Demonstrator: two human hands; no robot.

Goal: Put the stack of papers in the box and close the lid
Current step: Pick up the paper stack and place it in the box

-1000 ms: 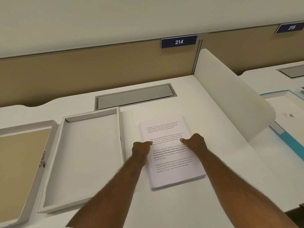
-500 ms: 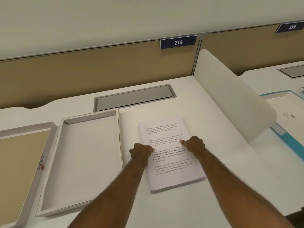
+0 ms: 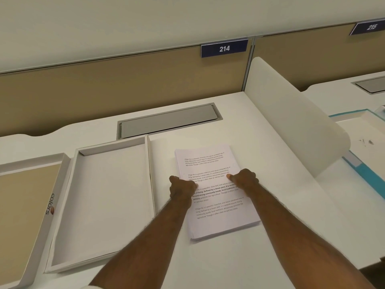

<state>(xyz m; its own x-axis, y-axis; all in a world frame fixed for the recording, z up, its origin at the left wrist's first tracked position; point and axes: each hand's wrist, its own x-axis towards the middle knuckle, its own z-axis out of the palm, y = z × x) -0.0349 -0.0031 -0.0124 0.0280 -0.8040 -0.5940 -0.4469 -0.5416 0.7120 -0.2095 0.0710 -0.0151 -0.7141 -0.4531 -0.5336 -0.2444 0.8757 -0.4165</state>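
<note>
A stack of printed papers [image 3: 216,217] lies flat on the white desk, right of centre. My left hand [image 3: 181,188] grips its left edge and my right hand [image 3: 244,180] grips its right edge, thumbs on the top sheet. Just left of the stack sits the shallow white box [image 3: 113,261], open and empty. Further left lies its lid [image 3: 54,197], upside down, with a brown inside and the word "colors" on its side.
A grey cable hatch [image 3: 168,122] is set into the desk behind the box. A curved white divider [image 3: 291,117] rises on the right. Beyond it a neighbouring desk holds a teal-edged tray [image 3: 366,176]. A beige partition with the sign 214 [image 3: 224,48] backs the desk.
Both hands have shifted slightly toward me along the stack's sides and closed tighter on its edges. The stack has stayed on the desk.
</note>
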